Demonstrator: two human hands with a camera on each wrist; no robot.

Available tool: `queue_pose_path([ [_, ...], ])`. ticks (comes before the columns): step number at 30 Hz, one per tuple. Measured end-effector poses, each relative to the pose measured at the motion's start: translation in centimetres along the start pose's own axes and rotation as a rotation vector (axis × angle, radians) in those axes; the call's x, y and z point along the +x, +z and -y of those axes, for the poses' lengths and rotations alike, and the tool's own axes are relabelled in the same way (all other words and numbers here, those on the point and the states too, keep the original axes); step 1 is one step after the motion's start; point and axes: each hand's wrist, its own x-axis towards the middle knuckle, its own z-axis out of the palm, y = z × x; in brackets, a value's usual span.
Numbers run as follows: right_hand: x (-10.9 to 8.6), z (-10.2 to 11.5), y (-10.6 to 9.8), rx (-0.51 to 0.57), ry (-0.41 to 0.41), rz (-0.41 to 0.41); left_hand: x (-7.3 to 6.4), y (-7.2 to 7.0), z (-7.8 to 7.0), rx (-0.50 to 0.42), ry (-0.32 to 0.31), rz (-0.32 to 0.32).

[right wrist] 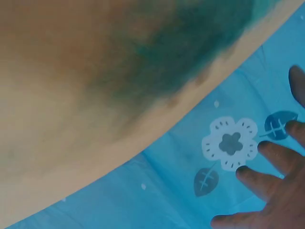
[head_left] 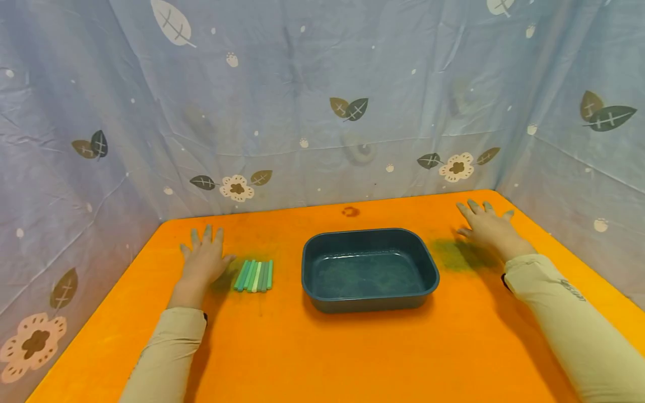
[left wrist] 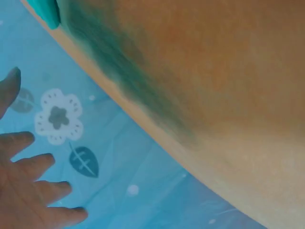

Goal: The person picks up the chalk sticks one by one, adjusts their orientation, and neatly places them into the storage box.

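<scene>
Several green chalk sticks (head_left: 254, 276) lie side by side on the orange table, left of a dark teal rectangular tray (head_left: 370, 305). Just left of the chalk is my left hand (head_left: 203, 266), fingers spread and holding nothing; its fingertips look dusted with green. My right hand (head_left: 491, 229) is to the right of the tray, also spread and holding nothing. In the left wrist view, the spread fingers of the left hand (left wrist: 28, 186) show at the lower left. The right wrist view has the right hand (right wrist: 281, 186) at its right edge. Green dust marks the inside of the tray.
Green smudges (head_left: 448, 254) stain the orange table (head_left: 353, 358) near both hands. A small reddish ring mark (head_left: 350, 211) is behind the tray. Pale blue curtains (head_left: 302, 73) with leaves and flowers enclose the table at the back and sides.
</scene>
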Motion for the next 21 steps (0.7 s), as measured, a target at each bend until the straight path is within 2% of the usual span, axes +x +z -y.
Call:
queue_pose_path([
  [5, -0.4, 0.7, 0.3, -0.012, -0.011, -0.042, -0.4, -0.5, -0.5, -0.078, 0.002, 0.030],
  [10, -1.4, 2.0, 0.2, 0.052, -0.042, -0.074, -0.6, -0.7, -0.9, -0.164, 0.001, 0.093],
  [16, -2.7, 4.4, -0.1, 0.234, -0.083, -0.089, -1.3, -0.5, -1.1, -0.243, -0.017, 0.161],
  [21, -3.5, 6.3, -0.1, 0.386, -0.135, -0.071, -1.6, -0.2, -0.7, -0.323, -0.033, 0.184],
])
